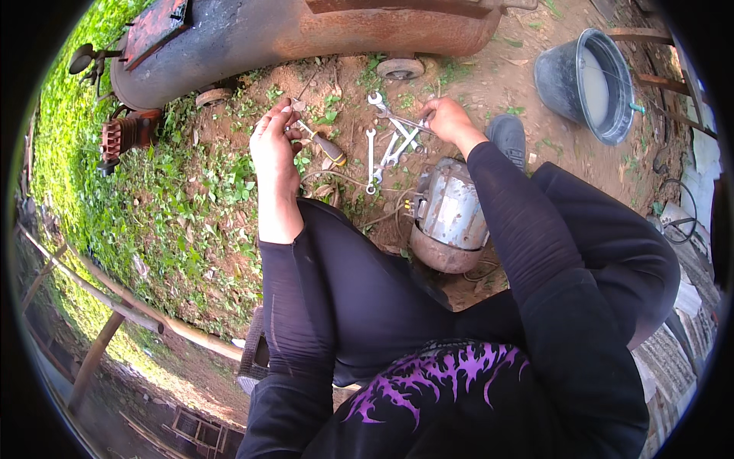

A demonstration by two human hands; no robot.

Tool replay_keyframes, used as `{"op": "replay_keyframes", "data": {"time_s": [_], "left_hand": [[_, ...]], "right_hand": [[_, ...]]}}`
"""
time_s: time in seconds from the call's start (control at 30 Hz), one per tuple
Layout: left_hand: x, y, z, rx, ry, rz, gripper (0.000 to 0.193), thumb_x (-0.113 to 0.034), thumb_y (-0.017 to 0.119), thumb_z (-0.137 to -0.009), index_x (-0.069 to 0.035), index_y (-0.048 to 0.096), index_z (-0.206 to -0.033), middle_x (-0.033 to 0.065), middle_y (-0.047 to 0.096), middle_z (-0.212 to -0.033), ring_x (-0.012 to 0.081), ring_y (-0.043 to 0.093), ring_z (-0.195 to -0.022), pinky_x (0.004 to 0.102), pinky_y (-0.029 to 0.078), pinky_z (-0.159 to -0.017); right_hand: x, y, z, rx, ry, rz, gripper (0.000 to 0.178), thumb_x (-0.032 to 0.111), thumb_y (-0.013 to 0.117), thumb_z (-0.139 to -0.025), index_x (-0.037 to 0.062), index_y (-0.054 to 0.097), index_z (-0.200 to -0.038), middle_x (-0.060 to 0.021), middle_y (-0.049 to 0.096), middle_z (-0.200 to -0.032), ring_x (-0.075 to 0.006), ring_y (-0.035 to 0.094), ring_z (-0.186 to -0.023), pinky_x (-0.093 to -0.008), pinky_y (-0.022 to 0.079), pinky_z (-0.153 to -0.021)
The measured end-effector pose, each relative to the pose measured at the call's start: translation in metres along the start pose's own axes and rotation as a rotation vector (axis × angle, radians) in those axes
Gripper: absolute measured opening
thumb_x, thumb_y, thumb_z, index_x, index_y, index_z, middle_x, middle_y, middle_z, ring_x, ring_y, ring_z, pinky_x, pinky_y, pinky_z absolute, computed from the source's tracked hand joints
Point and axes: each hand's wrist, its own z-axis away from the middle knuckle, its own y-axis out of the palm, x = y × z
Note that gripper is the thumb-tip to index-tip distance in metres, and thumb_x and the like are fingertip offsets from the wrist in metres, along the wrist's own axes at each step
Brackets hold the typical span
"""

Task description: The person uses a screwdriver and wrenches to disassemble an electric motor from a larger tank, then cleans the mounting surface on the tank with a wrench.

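My left hand [277,139] is raised over the soil with fingers closed in a pinch; a small light piece shows at the fingertips, too small to name. Close beside those fingers is a screwdriver [329,149] with a dark and yellow handle, its shaft pointing toward them. My right hand [449,120] has its fingers closed on the end of a combination wrench [409,121]. That wrench crosses over other wrenches [392,147] in a loose pile on the ground. A separate wrench [371,159] lies lengthwise just left of the pile.
A worn silver electric motor [451,203] with a cable sits between my legs. Beyond my hands lies a rusty wheeled tank [329,34]. A red finned compressor head [131,138] rests on grass at left. A black bucket [562,80] of cloudy liquid stands at right, past my shoe [507,138].
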Motion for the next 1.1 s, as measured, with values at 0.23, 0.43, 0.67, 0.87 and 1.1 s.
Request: {"op": "replay_keyframes", "data": {"time_s": [0.23,0.43,0.67,0.87,1.1], "left_hand": [[0.001,-0.019,0.002,-0.008,-0.002,0.038,0.033,-0.019,0.061,-0.094,-0.005,0.065,-0.124,0.0017,0.069,-0.098,0.0049,0.053,-0.066,0.0210,0.041,-0.059],[0.001,-0.023,0.000,0.022,-0.009,0.019,0.036,-0.019,0.059,-0.098,-0.003,0.060,-0.130,0.0019,0.066,-0.097,0.0051,0.055,-0.068,0.0216,0.043,-0.059],[0.001,-0.027,0.005,0.034,-0.001,0.013,0.036,-0.020,0.059,-0.098,-0.003,0.060,-0.130,0.0009,0.065,-0.099,0.0047,0.054,-0.069,0.0214,0.043,-0.061],[0.004,-0.031,0.005,0.046,-0.011,0.005,0.037,-0.022,0.059,-0.098,-0.004,0.061,-0.130,0.0000,0.065,-0.099,0.0048,0.054,-0.069,0.0214,0.044,-0.062],[0.003,-0.034,0.008,0.032,-0.014,-0.001,0.035,-0.023,0.057,-0.098,-0.006,0.063,-0.129,0.0006,0.067,-0.100,0.0047,0.055,-0.070,0.0222,0.044,-0.064]], "right_hand": [[0.016,0.009,0.020,0.005,-0.233,0.200,0.029,-0.002,0.056,-0.082,0.0125,0.076,-0.097,-0.0165,0.073,-0.097,-0.0328,0.069,-0.097,-0.0414,0.054,-0.087],[0.022,0.043,0.034,0.110,-0.417,0.618,0.025,0.002,0.064,-0.081,0.0133,0.076,-0.100,-0.0057,0.057,-0.134,-0.0281,0.053,-0.128,-0.0426,0.046,-0.105],[0.037,0.034,0.031,0.242,-0.446,0.701,0.021,0.008,0.073,-0.075,0.0121,0.074,-0.095,-0.0077,0.065,-0.118,-0.0304,0.059,-0.118,-0.0444,0.050,-0.097],[0.052,0.069,0.027,0.191,-0.571,0.739,0.020,0.018,0.058,-0.092,0.0119,0.070,-0.107,-0.0102,0.067,-0.115,-0.0327,0.062,-0.114,-0.0447,0.049,-0.098],[0.032,0.072,0.003,0.158,-0.541,0.761,0.030,0.028,0.048,-0.098,0.0103,0.068,-0.111,-0.0118,0.071,-0.109,-0.0340,0.066,-0.108,-0.0457,0.050,-0.097]]}}
